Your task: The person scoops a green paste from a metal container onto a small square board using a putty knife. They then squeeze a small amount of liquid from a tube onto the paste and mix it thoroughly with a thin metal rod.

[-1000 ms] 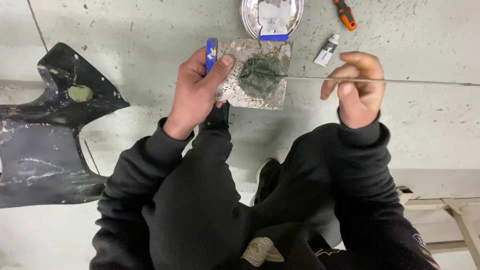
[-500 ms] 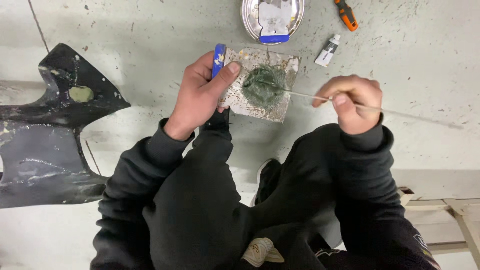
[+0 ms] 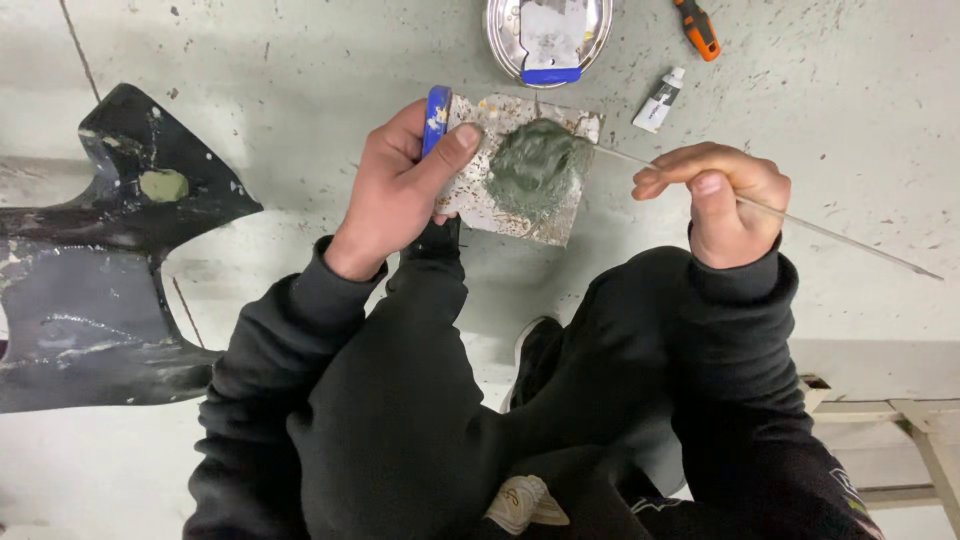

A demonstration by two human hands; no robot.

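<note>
Head view: round tin (image 3: 548, 38), tube (image 3: 658, 100), screwdriver (image 3: 697, 28) beyond the putty board (image 3: 520, 172).

Black body panel (image 3: 90, 290) at left; tin (image 3: 548, 35), tube (image 3: 659, 100), orange tool (image 3: 697, 28) on floor.

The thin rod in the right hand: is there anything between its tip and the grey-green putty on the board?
Nothing visible stands between them. The thin rod, pinched in the right hand, runs straight to the grey-green putty on the board, which the left hand holds.
</note>
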